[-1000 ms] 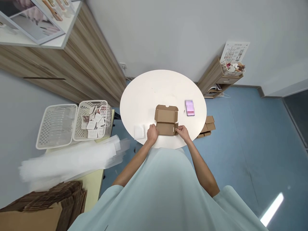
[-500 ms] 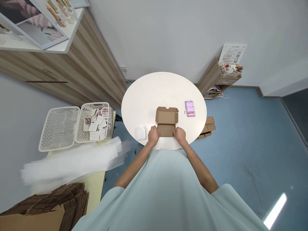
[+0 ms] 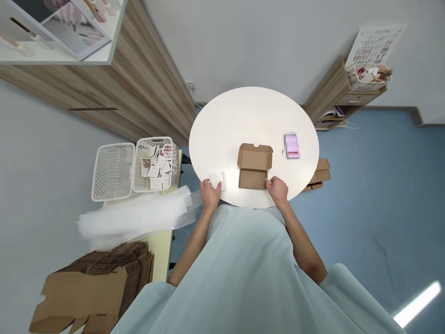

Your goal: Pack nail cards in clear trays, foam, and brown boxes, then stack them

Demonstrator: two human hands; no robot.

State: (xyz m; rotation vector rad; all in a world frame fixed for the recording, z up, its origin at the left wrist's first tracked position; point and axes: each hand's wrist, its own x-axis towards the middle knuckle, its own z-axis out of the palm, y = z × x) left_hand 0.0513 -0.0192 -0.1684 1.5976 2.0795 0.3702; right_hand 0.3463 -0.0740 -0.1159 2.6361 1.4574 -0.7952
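A small brown cardboard box [image 3: 253,179] lies on the white round table, its flapped lid [image 3: 254,159] folded back towards the wall. My right hand [image 3: 278,190] holds the box's right side near the front corner, thumb against the wall and fingers curled. At the table's front left edge, my left hand [image 3: 210,194] is on a flat white translucent packet [image 3: 218,178], with the thumb over its near part and the fingers along its left side. Some of the packet is hidden by that hand.
The white table [image 3: 243,111] also bears a blurred purple pack [image 3: 292,146] on the right. To the left, a side table carries white baskets [image 3: 155,164] of small packets, white wrapping sheets [image 3: 139,215] and flat cardboard boxes [image 3: 83,292]. More cardboard [image 3: 321,171] sits low beyond the right edge.
My left hand has let go of the box's left side and moved left to the white packet. My right hand stays at the box's right side. The whole view has shifted.
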